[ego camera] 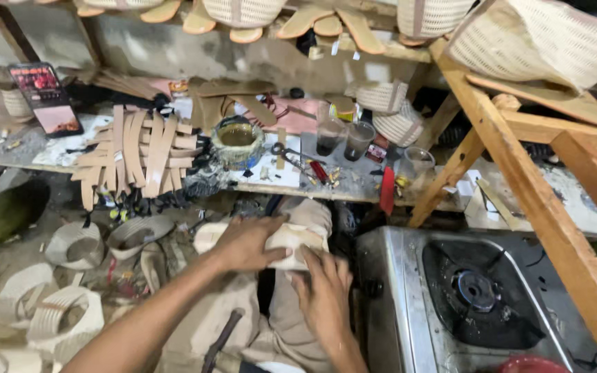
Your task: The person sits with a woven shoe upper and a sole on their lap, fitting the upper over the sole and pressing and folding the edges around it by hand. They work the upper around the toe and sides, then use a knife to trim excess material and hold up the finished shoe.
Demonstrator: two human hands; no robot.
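Cluttered with scraps and tools, a low workbench (8,148) is seen along the far side, and a heap of tan leather strips (139,152) is piled on it beside a round tin (237,140) and two dark glasses (343,138). A phone (44,97) is propped at the left end. Cream woven shoe parts (63,318) are scattered over the floor. A steel gas stove (450,297) is set at the right, under a slanting wooden frame (533,186).

At the centre, over the lap, a pale woven shoe upper (291,243) is held between both hands. The left hand (247,243) is laid flat across its top with fingers pressed down. The right hand (326,293) is cupped against its near edge, fingers curled onto it.
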